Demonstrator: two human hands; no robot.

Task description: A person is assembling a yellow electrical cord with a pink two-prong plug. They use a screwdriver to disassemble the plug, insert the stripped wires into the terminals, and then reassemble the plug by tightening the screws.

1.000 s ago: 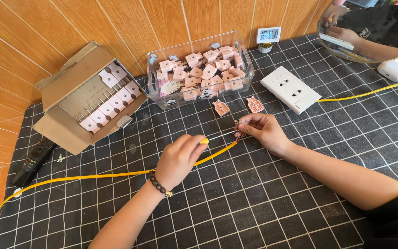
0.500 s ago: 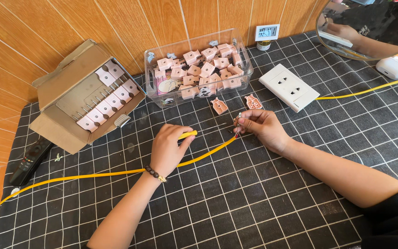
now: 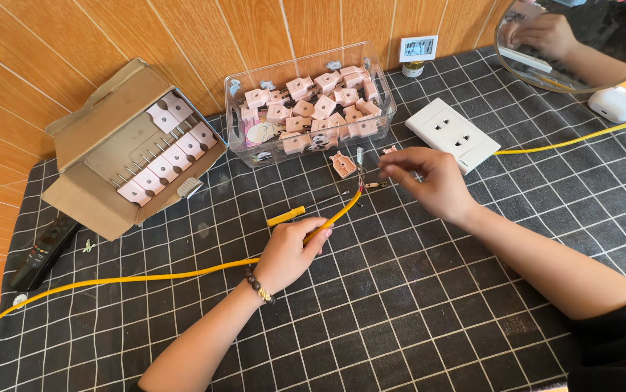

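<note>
Two hands are working over the counter (image 3: pixel 414 319), which is wearing a black cloth with a white grid. One yellow cable (image 3: pixel 146 276) is running in from the left edge and passing through the left hand (image 3: pixel 291 250), whose fingers are curling shut around it; past the fist the cable is rising toward its stripped end (image 3: pixel 360 190), where bare wires are showing. The right hand (image 3: pixel 429 178) is sitting just beside that end, to its right, with thumb and forefinger pressing together on the thin wires, the other fingers loosely bent. One short yellow sleeve piece (image 3: pixel 286 215) is lying just above the left hand, apart from it. One pink plug half (image 3: pixel 342 165) is lying loose just left of the stripped end, and a second small pink piece (image 3: pixel 389 150) is peeking out above the right fingertips. One clear plastic box (image 3: pixel 244 138) behind them is holding a heap of pink plugs, too many to count. One open cardboard box (image 3: pixel 102 145) on the left is showing seven pink plugs in a row. One white double socket plate (image 3: pixel 452 135) is lying right of the clear box, one black tester (image 3: pixel 43 250) at the left edge, and one round mirror (image 3: pixel 581 43) at the top right.
</note>
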